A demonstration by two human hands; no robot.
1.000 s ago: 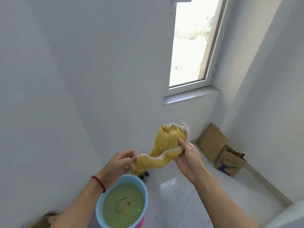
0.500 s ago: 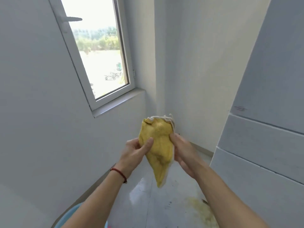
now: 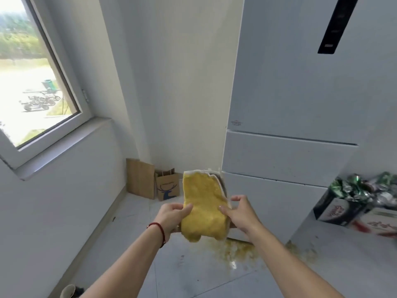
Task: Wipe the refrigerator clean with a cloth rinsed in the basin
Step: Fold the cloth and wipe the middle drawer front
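Since the frame half a second back, the view has swung right: the window now sits at 10 o'clock, the fridge fills the 2 o'clock side, and the cloth, then a hanging point, is now spread flat between both hands.

The left hand grips the cloth's left edge, thumb on the front and fingers curled behind. The right hand pinches the right edge, thumb pressed on the yellow face, fingers curled round the back. The cloth stands upright at frame centre, its white-trimmed top edge near the fridge's lower left corner; whether it touches the door I cannot tell. A red cord circles the left wrist.

At 6 o'clock of the cloth, a yellowish stain spreads over the floor at the fridge's foot. At 11 o'clock of the cloth, two paper bags lean in the corner. At 3 o'clock, a box of crushed cans sits on a white surface. A dark panel runs down the upper fridge door.
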